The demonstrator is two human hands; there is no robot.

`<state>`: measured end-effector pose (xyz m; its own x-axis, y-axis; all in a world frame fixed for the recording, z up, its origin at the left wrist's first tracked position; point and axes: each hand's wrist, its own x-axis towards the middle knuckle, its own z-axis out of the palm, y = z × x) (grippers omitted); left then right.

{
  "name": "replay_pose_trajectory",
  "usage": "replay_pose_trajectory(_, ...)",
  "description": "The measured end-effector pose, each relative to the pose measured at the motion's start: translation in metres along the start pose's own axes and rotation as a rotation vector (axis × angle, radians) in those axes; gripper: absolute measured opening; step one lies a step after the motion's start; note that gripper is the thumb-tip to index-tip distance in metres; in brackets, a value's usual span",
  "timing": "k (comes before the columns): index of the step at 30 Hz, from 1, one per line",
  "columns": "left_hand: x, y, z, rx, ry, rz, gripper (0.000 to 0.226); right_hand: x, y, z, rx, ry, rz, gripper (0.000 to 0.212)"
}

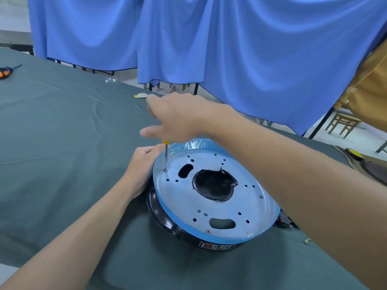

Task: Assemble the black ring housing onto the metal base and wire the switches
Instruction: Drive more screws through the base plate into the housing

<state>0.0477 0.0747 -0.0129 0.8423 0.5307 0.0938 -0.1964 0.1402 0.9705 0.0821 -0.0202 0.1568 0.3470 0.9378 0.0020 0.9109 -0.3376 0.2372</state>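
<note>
Left hand (142, 164) grip clamped on metal base (184, 197) rim at 9 o'clock; right hand (178, 116) over screwdriver (165, 155), its grip blurred, cannot tell; black ring housing (160, 215) underneath

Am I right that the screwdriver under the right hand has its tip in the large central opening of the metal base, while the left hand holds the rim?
Not quite: the head view shows the screwdriver tip on a small screw near the metal base rim, beside the left hand; the rest holds.
</note>
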Motion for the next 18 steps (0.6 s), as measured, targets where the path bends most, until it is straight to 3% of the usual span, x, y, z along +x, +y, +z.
replay_pose_trajectory(2, 0.0, 0.0, 0.0, -0.005, 0.001, 0.004, 0.054, 0.001, 0.004, -0.012, 0.113, -0.132, -0.044, 0.032)
replay_pose_trajectory(4, 0.001, 0.0, 0.0, -0.004, -0.008, 0.012, 0.053, 0.002, 0.003, -0.012, 0.104, -0.077, -0.074, 0.026)
replay_pose_trajectory(6, 0.002, 0.0, 0.001, 0.0, -0.006, 0.003, 0.051, 0.003, 0.002, 0.0, 0.032, 0.087, -0.047, 0.015)
replay_pose_trajectory(7, 0.002, -0.001, 0.001, 0.005, -0.003, -0.001, 0.051, 0.004, 0.002, 0.005, -0.008, 0.122, -0.021, 0.019)
replay_pose_trajectory(11, 0.001, 0.0, 0.001, 0.011, -0.004, -0.001, 0.054, 0.001, 0.005, -0.008, 0.082, -0.083, -0.044, 0.028)
replay_pose_trajectory(14, 0.0, 0.003, 0.0, 0.016, -0.006, 0.001, 0.054, 0.001, 0.002, -0.006, 0.073, 0.025, -0.064, 0.017)
replay_pose_trajectory(16, 0.0, 0.003, 0.001, 0.004, -0.015, -0.005, 0.055, 0.002, 0.001, 0.001, -0.03, 0.111, -0.012, 0.022)
replay_pose_trajectory(18, -0.001, 0.003, 0.001, 0.007, -0.006, -0.001, 0.053, 0.001, 0.003, 0.0, 0.036, 0.009, -0.025, 0.028)
